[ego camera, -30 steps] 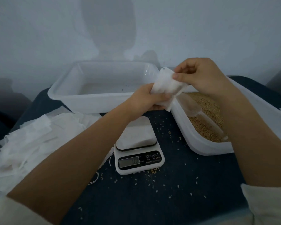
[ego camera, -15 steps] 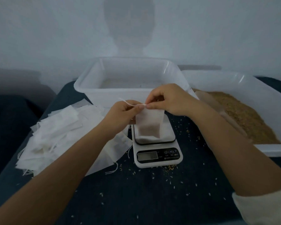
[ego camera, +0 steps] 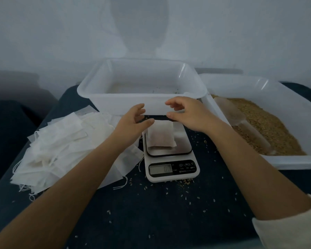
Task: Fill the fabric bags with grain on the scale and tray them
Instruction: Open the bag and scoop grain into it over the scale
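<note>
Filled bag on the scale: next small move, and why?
Probably pinch the filled bag and lift it into the empty white tray behind. It lies flat on the scale, and both the left hand and right hand hover open over it, holding nothing.

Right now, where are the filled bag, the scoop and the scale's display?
filled bag (ego camera: 161, 134), head view, middle of its fabric face.
scoop (ego camera: 230, 113), head view, its clear bowl.
scale's display (ego camera: 160, 169), head view, centre of the screen.
</note>
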Available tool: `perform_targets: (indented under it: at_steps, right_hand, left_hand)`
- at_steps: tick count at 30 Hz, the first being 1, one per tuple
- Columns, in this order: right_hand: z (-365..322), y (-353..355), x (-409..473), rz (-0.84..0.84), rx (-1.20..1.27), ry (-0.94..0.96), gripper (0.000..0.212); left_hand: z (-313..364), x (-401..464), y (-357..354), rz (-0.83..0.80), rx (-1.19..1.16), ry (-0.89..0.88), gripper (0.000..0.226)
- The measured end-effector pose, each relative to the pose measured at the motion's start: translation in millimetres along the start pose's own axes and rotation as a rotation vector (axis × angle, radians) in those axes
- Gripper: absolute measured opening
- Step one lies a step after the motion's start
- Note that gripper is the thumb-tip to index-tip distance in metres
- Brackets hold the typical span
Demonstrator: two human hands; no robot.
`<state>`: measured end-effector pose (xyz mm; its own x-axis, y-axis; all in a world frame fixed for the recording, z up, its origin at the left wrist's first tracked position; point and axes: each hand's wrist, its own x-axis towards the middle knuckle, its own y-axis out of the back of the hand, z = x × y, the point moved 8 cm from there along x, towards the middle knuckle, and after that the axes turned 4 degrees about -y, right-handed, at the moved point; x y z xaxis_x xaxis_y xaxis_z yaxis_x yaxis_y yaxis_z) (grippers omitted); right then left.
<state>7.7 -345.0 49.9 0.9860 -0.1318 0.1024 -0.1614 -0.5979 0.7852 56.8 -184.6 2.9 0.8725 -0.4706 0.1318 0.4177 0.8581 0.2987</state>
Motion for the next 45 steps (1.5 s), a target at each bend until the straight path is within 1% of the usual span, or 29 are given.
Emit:
perform_targets:
  at_steps: [3, 8, 16, 26, 29, 32, 35, 38, 40, 43, 44, 45]
  right_hand:
    - [2.3, -4.4, -3.4, -0.014, 0.020, -0.015, 0.037]
    - [6.9, -11.7, -7.2, -0.049, 0.042, -0.045, 0.036]
    - [9.4, -11.7, -7.5, -0.045, 0.036, -0.061, 0.035]
    - [8.8, -15.1, -10.5, -0.073, 0.019, -0.073, 0.037]
    - [9.0, -16.2, -10.8, -0.078, 0.004, -0.073, 0.036]
    - [12.2, -20.2, -9.0, -0.092, -0.018, -0.101, 0.038]
    - [14.7, -27.1, -3.0, -0.142, -0.121, -0.147, 0.044]
    - [12.2, -31.4, 5.1, -0.182, -0.168, -0.170, 0.042]
    - [8.1, -34.0, 9.2, -0.214, -0.171, -0.173, 0.047]
    - [-0.9, -36.0, 11.0, -0.295, -0.131, -0.150, 0.056]
    - [-5.0, -33.7, 11.2, -0.308, -0.121, -0.132, 0.055]
    - [-9.0, -29.0, 11.6, -0.307, -0.130, -0.111, 0.049]
  left_hand:
    - [-0.6, -1.3, 5.1, 0.037, -0.010, -0.011, 0.058]
    - [-2.4, -2.4, 7.1, 0.055, -0.006, -0.008, 0.055]
    - [-3.7, -2.6, 2.2, 0.026, 0.009, -0.004, 0.049]
    - [-7.5, -2.5, -0.3, 0.018, 0.017, 0.014, 0.048]
    - [-9.7, -0.2, -3.4, -0.008, 0.065, 0.032, 0.051]
    - [-11.6, 4.5, -8.9, -0.047, 0.163, 0.055, 0.052]
    - [-9.5, 9.7, -10.3, -0.036, 0.242, 0.066, 0.051]
    - [-4.0, 14.4, -12.8, -0.024, 0.274, 0.068, 0.051]
    - [2.4, 16.7, -15.5, -0.021, 0.297, 0.057, 0.047]
    - [15.3, 16.1, -14.8, 0.022, 0.248, -0.002, 0.031]
    - [19.5, 14.4, -13.9, 0.037, 0.200, -0.033, 0.025]
    - [23.1, 12.3, -12.4, 0.051, 0.139, -0.061, 0.020]
